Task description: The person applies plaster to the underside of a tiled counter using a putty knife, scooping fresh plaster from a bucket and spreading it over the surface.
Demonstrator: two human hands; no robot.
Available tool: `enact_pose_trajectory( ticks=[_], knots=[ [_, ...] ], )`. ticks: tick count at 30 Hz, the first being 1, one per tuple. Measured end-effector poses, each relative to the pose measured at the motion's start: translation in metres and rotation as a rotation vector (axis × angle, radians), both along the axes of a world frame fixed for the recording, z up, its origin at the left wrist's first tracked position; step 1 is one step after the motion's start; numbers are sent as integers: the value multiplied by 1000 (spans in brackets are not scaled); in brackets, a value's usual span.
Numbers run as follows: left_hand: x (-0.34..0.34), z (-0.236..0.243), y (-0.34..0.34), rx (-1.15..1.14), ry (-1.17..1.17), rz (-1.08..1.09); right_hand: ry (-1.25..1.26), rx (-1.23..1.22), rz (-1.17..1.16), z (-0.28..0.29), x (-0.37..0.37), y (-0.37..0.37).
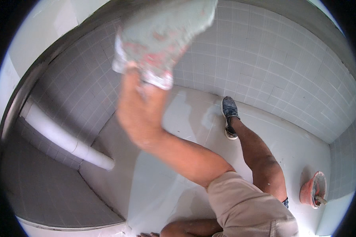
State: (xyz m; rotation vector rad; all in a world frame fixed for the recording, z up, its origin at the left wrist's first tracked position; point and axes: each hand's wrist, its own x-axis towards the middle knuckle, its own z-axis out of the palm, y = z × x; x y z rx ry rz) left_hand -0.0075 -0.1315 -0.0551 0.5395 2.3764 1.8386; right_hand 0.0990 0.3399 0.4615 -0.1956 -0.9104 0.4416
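Observation:
My right hand [140, 114] reaches up and to the left, shut on the lower edge of a flat piece smeared with grey-green mortar [166, 37]. Red patches and a crumpled whitish edge show near the fingers. Motion blurs the piece, and its top runs out of view, so its exact kind is unclear. Down at the lower rim, only a few fingertips of my left hand [148, 234] show. They lie spread near a bent knee [192, 228], with the rest of that hand out of view.
Grey tiled walls [261, 51] surround a pale floor [174, 154]. A white pipe [67, 136] slants down to the floor at left. My outstretched leg ends in a dark shoe [229, 114]. At right stands a reddish bucket [310, 189] with a tool handle in it.

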Motion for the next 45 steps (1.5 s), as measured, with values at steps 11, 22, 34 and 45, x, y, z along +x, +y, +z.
enact_pose_trajectory(
  ticks=[11,22,34,45],
  knots=[
    [-3,-2,-1,-1101,604,184,319,47,-22,48,252,144],
    [12,22,10,-1056,628,200,187,79,-318,78,47,37],
    [-8,-2,1,-1388,635,175,16,-268,188,-56,52,-58],
    [-24,-8,-2,3,102,-133,141,136,-284,55,372,11]
  ],
)
